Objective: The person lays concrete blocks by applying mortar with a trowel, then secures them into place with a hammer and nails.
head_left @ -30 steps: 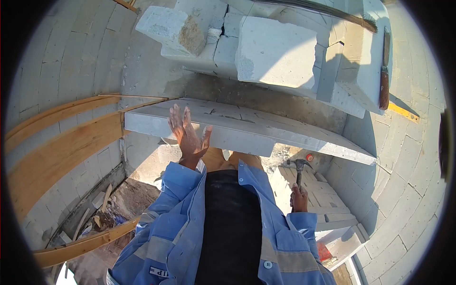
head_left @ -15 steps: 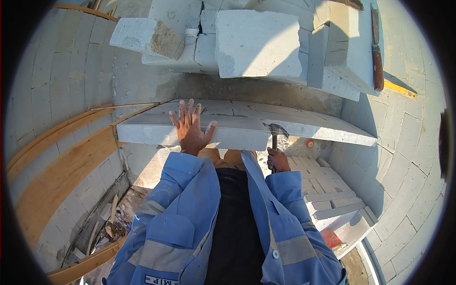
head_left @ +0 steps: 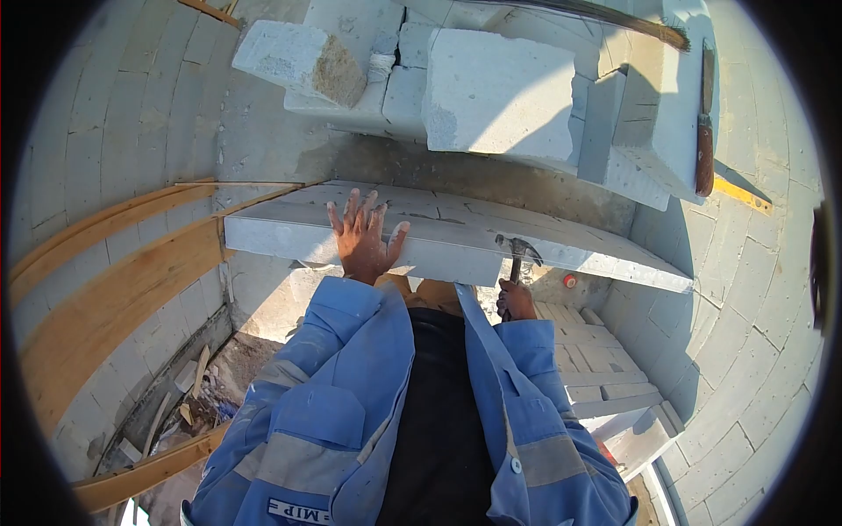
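Note:
My left hand [head_left: 364, 241] lies with fingers spread on the top of a low wall of pale concrete blocks [head_left: 289, 232], its fingertips over the far side. In my right hand [head_left: 516, 301] is a claw hammer [head_left: 518, 254], gripped by its dark handle with the head up. The hammer head is close beside the right end of the block [head_left: 447, 261] that juts out toward me, and it overlaps the wall top in this view. Dust whitens the fingertips of my left hand.
Beyond the wall stand large pale blocks [head_left: 500, 88], with a brown-handled saw [head_left: 705, 149] and a brush [head_left: 662, 33] on them. A yellow level [head_left: 742, 195] is at the right. Wooden planks [head_left: 114, 324] run along the left. Blocks are stacked [head_left: 605, 351] below right; debris [head_left: 215, 390] lies lower left.
The hammer head has tilted to the right and dropped slightly, its claw now pointing right. My left hand stays on the block. The view has shifted a little.

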`<state>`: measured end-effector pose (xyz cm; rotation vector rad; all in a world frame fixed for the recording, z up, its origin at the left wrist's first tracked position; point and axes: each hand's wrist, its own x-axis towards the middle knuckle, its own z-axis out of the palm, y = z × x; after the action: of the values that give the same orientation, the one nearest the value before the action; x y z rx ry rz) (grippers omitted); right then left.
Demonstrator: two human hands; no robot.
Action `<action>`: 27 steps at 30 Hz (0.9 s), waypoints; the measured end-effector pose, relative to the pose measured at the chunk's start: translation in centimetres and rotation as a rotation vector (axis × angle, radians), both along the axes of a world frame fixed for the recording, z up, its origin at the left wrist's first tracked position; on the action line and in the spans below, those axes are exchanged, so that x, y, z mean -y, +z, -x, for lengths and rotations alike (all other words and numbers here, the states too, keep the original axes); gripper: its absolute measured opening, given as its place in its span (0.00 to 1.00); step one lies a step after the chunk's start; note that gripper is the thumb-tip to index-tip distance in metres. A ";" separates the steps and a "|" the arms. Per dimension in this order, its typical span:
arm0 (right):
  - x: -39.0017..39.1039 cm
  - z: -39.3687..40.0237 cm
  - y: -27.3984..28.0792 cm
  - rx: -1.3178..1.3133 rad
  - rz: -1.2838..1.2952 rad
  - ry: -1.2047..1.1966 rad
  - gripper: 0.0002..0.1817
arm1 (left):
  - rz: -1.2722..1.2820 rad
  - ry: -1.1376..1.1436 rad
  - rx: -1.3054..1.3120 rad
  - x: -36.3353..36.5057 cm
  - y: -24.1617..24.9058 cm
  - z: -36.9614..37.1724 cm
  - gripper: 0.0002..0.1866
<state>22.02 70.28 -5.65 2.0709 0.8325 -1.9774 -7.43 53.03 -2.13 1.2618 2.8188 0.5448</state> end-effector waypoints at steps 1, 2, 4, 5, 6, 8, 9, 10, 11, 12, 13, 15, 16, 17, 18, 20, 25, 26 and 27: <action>-0.3 -0.3 0.1 -0.010 0.010 0.017 0.16 | 0.007 -0.007 0.016 -0.1 0.0 0.0 0.25; -0.8 -0.7 0.5 -0.009 0.082 0.048 0.16 | 0.015 0.001 0.024 -0.1 0.2 -0.1 0.25; -1.5 -0.3 0.8 -0.010 0.097 0.119 0.16 | -0.009 0.015 0.034 -0.1 0.2 -0.1 0.26; -1.5 -0.7 1.3 -0.007 0.039 0.151 0.15 | -0.022 0.020 0.035 -0.1 0.2 -0.2 0.26; -1.5 -1.2 1.7 -0.029 -0.024 0.237 0.11 | -0.036 0.033 0.032 0.0 0.4 -0.2 0.27; -2.0 -3.1 1.7 -0.036 -0.278 0.595 0.12 | -0.021 0.048 0.053 -0.1 1.2 -0.1 0.27; -2.5 -2.1 5.0 0.026 -0.339 0.756 0.14 | -0.030 0.118 0.016 0.1 1.1 0.0 0.27; -3.4 -4.9 3.6 -0.011 -0.365 0.812 0.14 | -0.079 0.094 0.016 0.2 0.5 -0.1 0.27; -4.9 -11.3 -2.1 0.059 -0.567 1.043 0.16 | -0.131 0.063 0.020 0.2 0.3 -0.1 0.26; -6.0 -9.6 1.7 0.038 -0.599 1.089 0.16 | -0.170 0.098 0.068 0.4 0.2 -0.1 0.26; -7.1 -8.3 4.7 0.009 -0.627 1.142 0.16 | -0.194 0.147 0.049 0.7 0.6 0.1 0.26; -8.4 -4.4 10.7 -0.044 -0.688 1.244 0.16 | -0.299 0.444 -0.016 2.1 2.0 0.8 0.26; -8.7 -2.6 13.4 -0.071 -0.716 1.292 0.16 | -0.299 0.648 -0.054 3.2 2.4 1.4 0.27; -8.8 -0.8 15.8 -0.096 -0.739 1.342 0.16 | -0.358 0.855 -0.141 4.4 2.2 2.3 0.28; -9.0 0.9 17.6 -0.119 -0.758 1.392 0.16 | -0.410 1.062 -0.225 5.3 1.6 3.4 0.29; -8.8 3.9 20.9 -0.160 -0.786 1.489 0.16 | -0.473 1.330 -0.266 6.8 0.0 5.9 0.29; -6.0 12.7 23.3 -0.425 -0.927 1.620 0.17 | -0.719 1.788 0.128 8.1 -8.1 9.6 0.28; -5.1 15.7 22.5 -0.600 -1.021 1.580 0.18 | -0.800 1.818 0.214 7.9 -5.5 9.3 0.30; -3.3 18.9 22.3 -0.672 -1.088 1.562 0.21 | -0.882 1.840 0.297 8.0 -3.6 9.2 0.34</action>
<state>3.08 73.57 16.64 0.1089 2.7668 -1.0989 -16.62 45.08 -5.77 -1.7715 2.4910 1.6625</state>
